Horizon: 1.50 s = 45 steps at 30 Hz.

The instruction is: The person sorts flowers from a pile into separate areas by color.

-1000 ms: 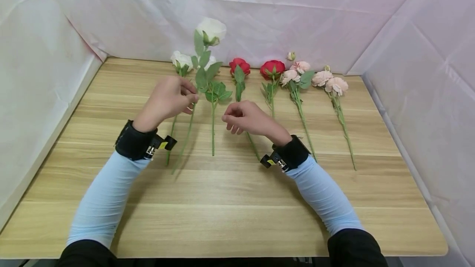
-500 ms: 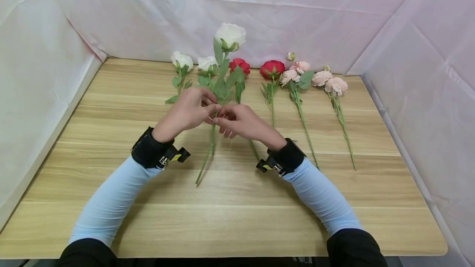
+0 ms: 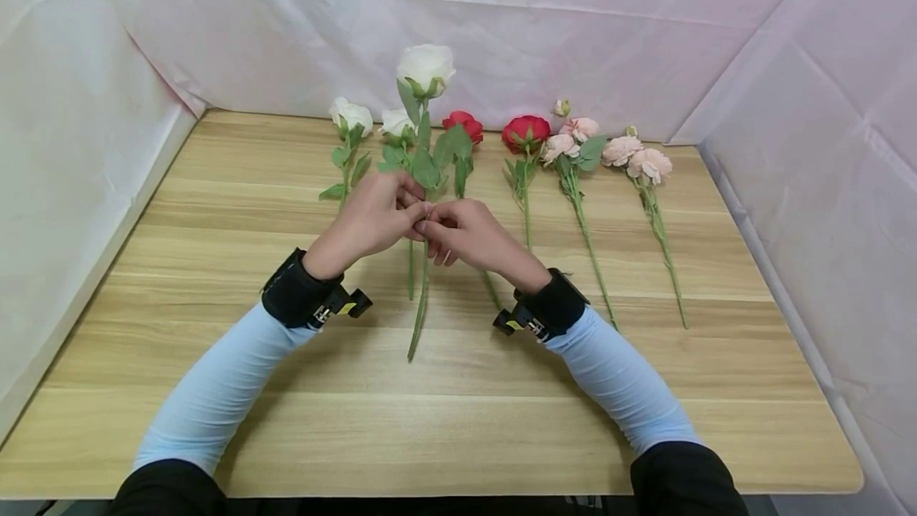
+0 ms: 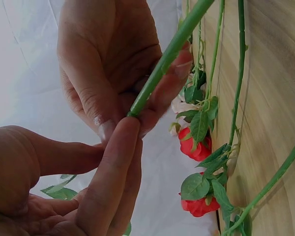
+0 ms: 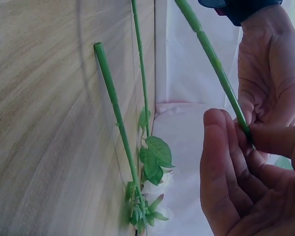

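Observation:
A white rose point(image 3: 426, 68) with green leaves is held up off the table, its bloom toward the back wall. My left hand point(image 3: 374, 217) pinches its green stem point(image 4: 164, 61) between thumb and fingers just below the leaves. From the other side my right hand point(image 3: 478, 237) pinches the same stem, the two hands' fingertips meeting there. In the right wrist view the stem point(image 5: 221, 81) runs down into the right thumb and fingers, with the left hand behind. Below the hands the stem's lower end hangs toward the table's front.
On the wooden table point(image 3: 458, 436) lie two more white roses point(image 3: 351, 116), a red rose point(image 3: 464, 127) behind the hands and another red rose point(image 3: 526, 134). Two pink flower sprays point(image 3: 649, 166) lie at right. White cloth walls point(image 3: 501, 30) stand behind and at both sides.
My left hand has carried the white rose rightward and toward me to the right hand. The right hand has come to pinch the stem; the stem now stands more upright.

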Tool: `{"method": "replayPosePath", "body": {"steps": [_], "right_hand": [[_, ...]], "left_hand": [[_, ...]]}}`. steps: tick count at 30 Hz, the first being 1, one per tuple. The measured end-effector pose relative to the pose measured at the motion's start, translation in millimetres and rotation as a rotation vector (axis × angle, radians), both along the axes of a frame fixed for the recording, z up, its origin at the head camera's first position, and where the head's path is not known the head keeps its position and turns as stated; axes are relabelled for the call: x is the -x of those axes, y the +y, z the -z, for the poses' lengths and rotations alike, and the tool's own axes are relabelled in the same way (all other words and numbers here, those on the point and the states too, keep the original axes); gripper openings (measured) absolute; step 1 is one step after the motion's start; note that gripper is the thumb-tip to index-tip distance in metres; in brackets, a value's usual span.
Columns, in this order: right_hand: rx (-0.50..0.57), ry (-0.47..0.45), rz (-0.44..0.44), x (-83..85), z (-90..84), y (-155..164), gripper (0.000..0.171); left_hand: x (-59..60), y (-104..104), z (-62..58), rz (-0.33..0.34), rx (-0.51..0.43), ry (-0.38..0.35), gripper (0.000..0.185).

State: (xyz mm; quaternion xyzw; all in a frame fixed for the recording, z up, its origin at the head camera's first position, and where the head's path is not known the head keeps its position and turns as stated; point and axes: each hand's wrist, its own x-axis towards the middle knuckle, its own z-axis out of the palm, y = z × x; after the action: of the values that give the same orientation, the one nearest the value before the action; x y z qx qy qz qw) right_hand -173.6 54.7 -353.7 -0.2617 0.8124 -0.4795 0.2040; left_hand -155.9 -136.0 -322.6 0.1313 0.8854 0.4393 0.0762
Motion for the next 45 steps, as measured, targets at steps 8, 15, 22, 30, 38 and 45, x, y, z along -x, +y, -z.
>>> {"method": "replayPosePath", "body": {"steps": [8,15,22,30,38,45], "right_hand": [[0.015,-0.039,0.019,-1.0,0.0,-1.3,0.027],[0.015,-0.033,0.038,-1.2,-1.1,-1.1,0.027],[0.011,-0.017,0.038,-1.6,-1.9,0.2,0.027],[0.009,-0.014,0.058,1.0,-0.9,1.7,0.031],[0.008,-0.021,0.065,2.1,-0.5,1.2,0.029],[0.011,-0.023,0.071,13.0,-0.9,-13.5,0.031]], "left_hand": [[1.2,-0.4,2.3,0.015,-0.025,-0.005,0.025],[2.2,-0.2,4.4,0.028,-0.044,0.019,0.026],[6.1,-2.5,5.6,0.047,-0.048,0.013,0.024],[8.1,-6.4,5.6,0.021,-0.065,0.008,0.019],[13.1,-18.1,4.2,-0.022,-0.003,0.066,0.018],[14.7,-45.3,-14.4,-0.15,0.02,0.156,0.021]]}}
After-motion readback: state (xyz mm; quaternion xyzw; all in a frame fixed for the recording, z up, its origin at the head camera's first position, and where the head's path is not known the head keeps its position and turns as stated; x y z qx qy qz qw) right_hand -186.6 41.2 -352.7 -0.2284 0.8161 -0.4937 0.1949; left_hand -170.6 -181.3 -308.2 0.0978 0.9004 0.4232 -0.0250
